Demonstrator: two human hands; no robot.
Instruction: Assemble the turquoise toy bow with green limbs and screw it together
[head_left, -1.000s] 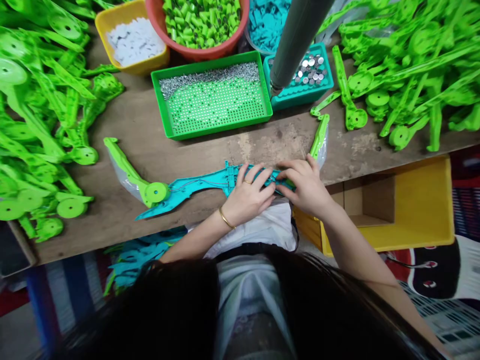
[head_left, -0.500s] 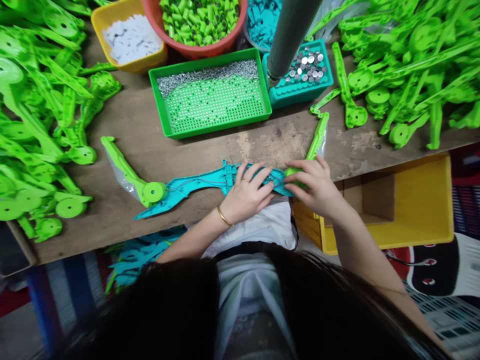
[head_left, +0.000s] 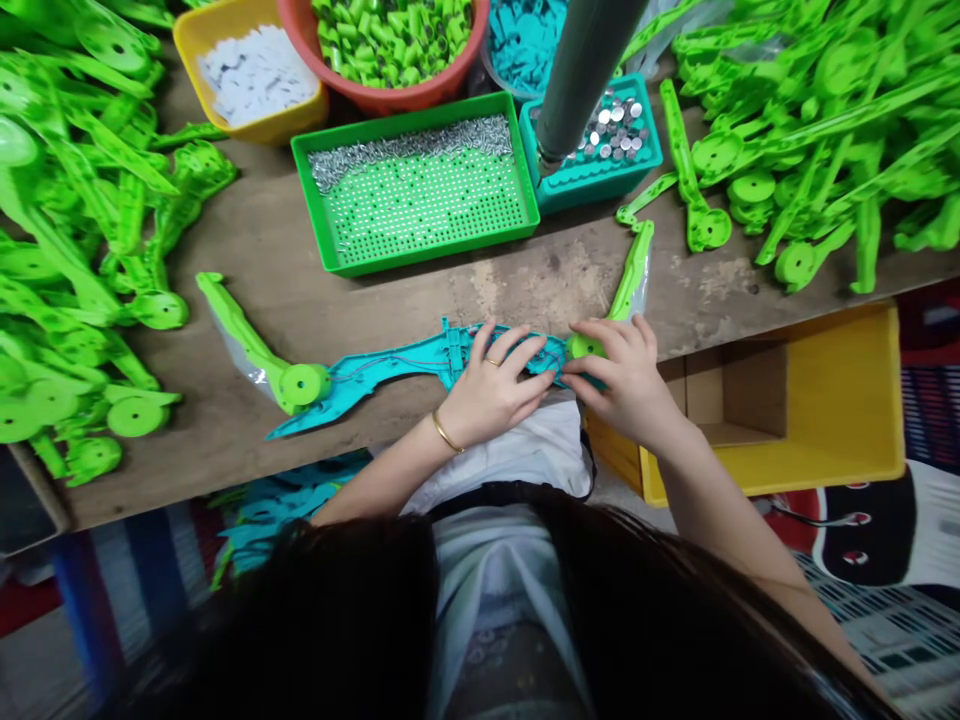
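A long blue plastic shell [head_left: 394, 364], curved like a toy bow, lies near the table's front edge with thin wires running inside it. At its left end sits a green arm [head_left: 304, 384] with a round hub; another green arm [head_left: 634, 268] stands out from its right end. My left hand [head_left: 495, 390] grips the shell right of its middle, fingers bent over it. At the right end, beside that green hub, the fingertips and thumb of my right hand [head_left: 626, 380] close on the shell. What lies under the fingertips is hidden.
Piles of green arms [head_left: 135, 210] [head_left: 825, 140] lie left and right. Behind stand a green tray [head_left: 420, 255] of screws, a teal box [head_left: 600, 185] of metal discs, a red tub [head_left: 390, 100] and a yellow bin [head_left: 262, 128]. A grey pole [head_left: 581, 80] rises there. Right below is a yellow crate [head_left: 847, 400].
My right hand's fingertips have shifted slightly left and off the green hub, which shows more now. My left hand stays on the shell. The whole view has shifted a little.
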